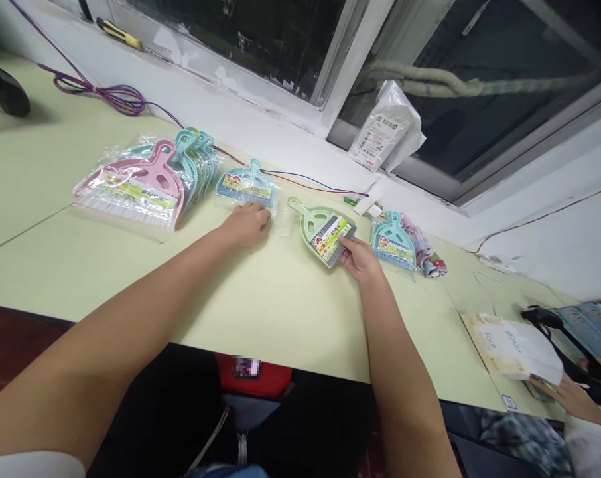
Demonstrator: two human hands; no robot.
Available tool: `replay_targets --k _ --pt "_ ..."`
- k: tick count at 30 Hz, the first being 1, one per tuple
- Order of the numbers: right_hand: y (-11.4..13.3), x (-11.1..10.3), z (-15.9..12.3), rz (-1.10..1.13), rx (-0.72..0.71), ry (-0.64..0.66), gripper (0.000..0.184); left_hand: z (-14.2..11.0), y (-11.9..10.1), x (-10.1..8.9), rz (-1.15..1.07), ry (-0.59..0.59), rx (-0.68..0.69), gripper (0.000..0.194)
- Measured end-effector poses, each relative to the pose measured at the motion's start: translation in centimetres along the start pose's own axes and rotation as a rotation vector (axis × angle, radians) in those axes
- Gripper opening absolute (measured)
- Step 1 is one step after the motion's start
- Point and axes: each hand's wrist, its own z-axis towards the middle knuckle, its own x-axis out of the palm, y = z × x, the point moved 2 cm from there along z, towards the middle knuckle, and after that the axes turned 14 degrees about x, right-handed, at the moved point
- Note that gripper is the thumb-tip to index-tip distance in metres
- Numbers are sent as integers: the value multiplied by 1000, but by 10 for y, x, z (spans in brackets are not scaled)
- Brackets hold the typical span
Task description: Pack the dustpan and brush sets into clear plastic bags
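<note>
Gripping a green dustpan (pixel 314 224) by its brush-side corner in a closed right hand (pixel 360 260), over the pale table (pixel 280 305). Resting a loosely curled left hand (pixel 252 224) against the lower edge of a bagged blue dustpan (pixel 248 182); cannot tell whether pinching its wrapper. Flanked by a bagged stack (pixel 136 179), pink foremost, at left, and a wrapped dustpan (pixel 393 238) beside patterned cloth (pixel 426 252) at right.

White sleeve (pixel 36 465), plain black trousers (pixel 151 411)
</note>
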Motion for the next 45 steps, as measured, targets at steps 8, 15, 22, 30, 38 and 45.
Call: replay_targets --k 8,15,22,30,38,45 --pt "-2 7 -6 -112 30 105 14 5 2 -17 -334 -329 -178 31" --pt "-9 31 -23 -151 -12 286 19 15 -22 3 -1202 -258 -377 29" --pt "-7 23 -12 -107 -42 112 9 15 -5 -1 -1188 -438 -491 19" --pt "6 -15 10 -160 -191 -407 35 13 16 -4 -1180 -571 -548 20" --pt "0 45 -53 -852 -915 -229 28 15 -13 4 -1208 -360 -473 22" --pt "-28 85 -77 -1179 -926 -131 23 14 -45 18 -1213 -159 -393 26"
